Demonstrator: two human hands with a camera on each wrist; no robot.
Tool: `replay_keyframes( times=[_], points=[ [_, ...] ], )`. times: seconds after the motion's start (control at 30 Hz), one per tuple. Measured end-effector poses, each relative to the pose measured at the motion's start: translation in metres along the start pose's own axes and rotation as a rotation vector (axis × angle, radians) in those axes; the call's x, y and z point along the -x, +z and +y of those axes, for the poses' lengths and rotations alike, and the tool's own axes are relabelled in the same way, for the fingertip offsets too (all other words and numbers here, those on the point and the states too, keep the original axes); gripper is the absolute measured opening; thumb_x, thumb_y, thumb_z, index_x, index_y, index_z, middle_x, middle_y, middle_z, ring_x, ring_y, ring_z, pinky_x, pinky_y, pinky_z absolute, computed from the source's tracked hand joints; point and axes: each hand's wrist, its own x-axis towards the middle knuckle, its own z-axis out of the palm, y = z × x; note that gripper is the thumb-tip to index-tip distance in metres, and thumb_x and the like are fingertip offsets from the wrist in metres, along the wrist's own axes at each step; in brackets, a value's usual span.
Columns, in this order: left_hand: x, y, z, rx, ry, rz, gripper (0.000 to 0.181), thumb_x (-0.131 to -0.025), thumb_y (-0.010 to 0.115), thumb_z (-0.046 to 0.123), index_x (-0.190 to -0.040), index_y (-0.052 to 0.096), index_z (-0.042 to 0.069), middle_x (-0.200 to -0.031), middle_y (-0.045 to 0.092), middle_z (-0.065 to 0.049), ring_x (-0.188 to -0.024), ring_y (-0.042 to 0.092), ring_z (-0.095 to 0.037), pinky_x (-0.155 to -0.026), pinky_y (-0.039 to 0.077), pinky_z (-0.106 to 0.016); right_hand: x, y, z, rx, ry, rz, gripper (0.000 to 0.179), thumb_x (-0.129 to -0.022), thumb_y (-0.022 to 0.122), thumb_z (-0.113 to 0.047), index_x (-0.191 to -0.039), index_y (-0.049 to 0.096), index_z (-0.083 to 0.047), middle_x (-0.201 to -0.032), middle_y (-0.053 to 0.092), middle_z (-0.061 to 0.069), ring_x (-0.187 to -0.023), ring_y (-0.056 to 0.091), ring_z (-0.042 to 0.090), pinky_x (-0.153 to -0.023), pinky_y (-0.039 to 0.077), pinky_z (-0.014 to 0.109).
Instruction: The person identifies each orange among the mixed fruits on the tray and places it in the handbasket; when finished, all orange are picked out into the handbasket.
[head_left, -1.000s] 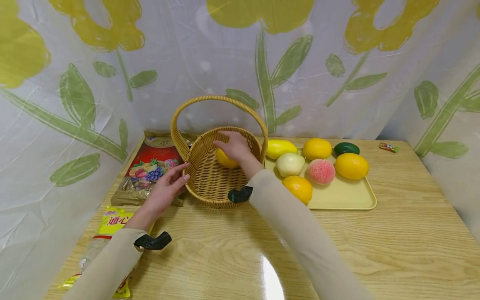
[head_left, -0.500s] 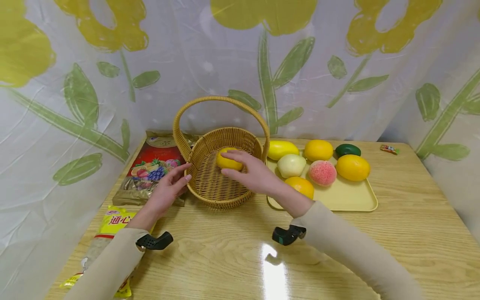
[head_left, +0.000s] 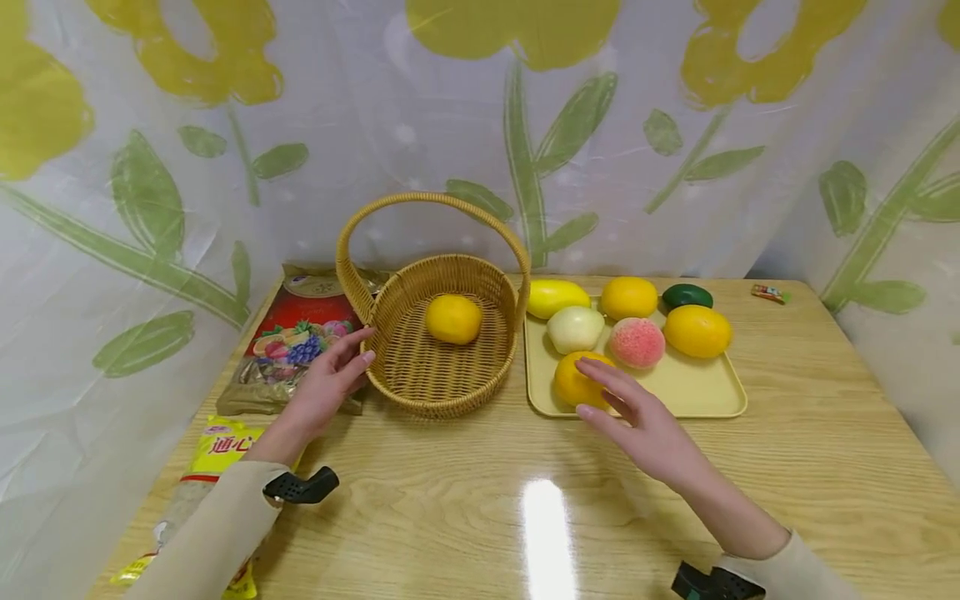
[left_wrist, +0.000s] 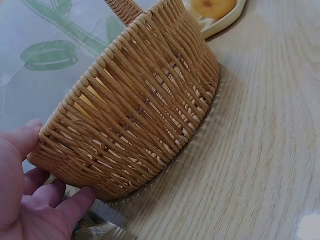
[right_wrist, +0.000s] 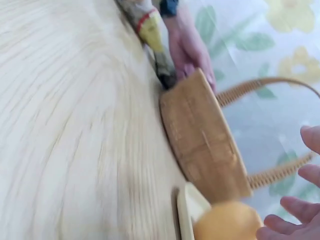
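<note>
Left hand (head_left: 326,390): thumb and fingers loosely parted, thumb tip at the rim of a round, honey-coloured wicker basket (head_left: 441,408), fingertips against its outer wall, touching without wrapping it; the basket stands upright just right of this grip, its tall hoop handle arching above. Inside it, to the right of and beyond the left fingertips, sits a single glossy orange-yellow fruit (head_left: 453,319); a red-and-gold printed plastic bag (head_left: 296,337) lies behind the same hand; a clear-and-yellow plastic packet (head_left: 225,446), partly under the left forearm, is nearer the person.

Right hand (head_left: 648,433): fingers spread, nothing held; fingertips at a rounded, deep-yellow fruit (head_left: 572,379), contact hard to judge, right wrist view being blurred; that fruit lies at the near left corner of a shallow, pale-yellow rectangular tray (head_left: 697,392); beyond the hand on the tray, a pale cream-green fruit (head_left: 576,329) and a pink, rough-skinned round fruit (head_left: 637,342); farther off, a dark-green oval fruit (head_left: 687,296); well apart, past the tray's far right, a small, bright candy wrapper (head_left: 770,293).
</note>
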Motion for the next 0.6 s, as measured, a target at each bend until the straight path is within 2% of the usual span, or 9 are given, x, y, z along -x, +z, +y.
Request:
replay_keyframes(
  times=[0.13, 0.27, 0.43, 0.6],
  points=[
    [0.001, -0.001, 0.000, -0.003, 0.005, -0.002, 0.061, -0.101, 0.052, 0.037, -0.155, 0.029, 0.018, -0.161, 0.020, -0.005, -0.144, 0.028, -0.027, -0.111, 0.033, -0.049, 0.015, -0.014, 0.010, -0.012, 0.018, 0.043, 0.054, -0.099, 0.061, -0.023, -0.149, 0.043, -0.013, -0.154, 0.036, 0.006, -0.140, 0.034, 0.026, -0.109, 0.033, 0.042],
    [0.001, -0.001, 0.001, -0.017, 0.008, 0.001, 0.061, -0.101, 0.052, 0.037, -0.155, 0.029, 0.018, -0.161, 0.021, -0.006, -0.143, 0.029, -0.027, -0.110, 0.033, -0.048, 0.020, -0.019, 0.017, -0.008, 0.049, 0.049, 0.057, -0.099, 0.061, -0.024, -0.150, 0.039, -0.011, -0.155, 0.033, 0.008, -0.140, 0.033, 0.032, -0.108, 0.034, 0.044],
    [0.001, -0.001, 0.002, -0.024, 0.007, 0.001, 0.062, -0.101, 0.052, 0.038, -0.155, 0.029, 0.017, -0.160, 0.022, -0.007, -0.143, 0.029, -0.027, -0.110, 0.033, -0.048, 0.012, -0.021, 0.030, -0.023, 0.104, 0.057, 0.060, -0.099, 0.061, -0.028, -0.151, 0.037, -0.013, -0.157, 0.029, 0.009, -0.141, 0.029, 0.037, -0.109, 0.033, 0.050],
    [0.001, 0.000, 0.002, -0.016, 0.001, -0.002, 0.062, -0.101, 0.052, 0.037, -0.155, 0.029, 0.017, -0.161, 0.021, -0.007, -0.143, 0.029, -0.027, -0.111, 0.032, -0.049, -0.003, -0.024, 0.043, -0.043, 0.165, 0.054, 0.060, -0.099, 0.059, -0.035, -0.151, 0.039, -0.016, -0.156, 0.033, 0.006, -0.141, 0.030, 0.036, -0.111, 0.032, 0.055]
  ],
)
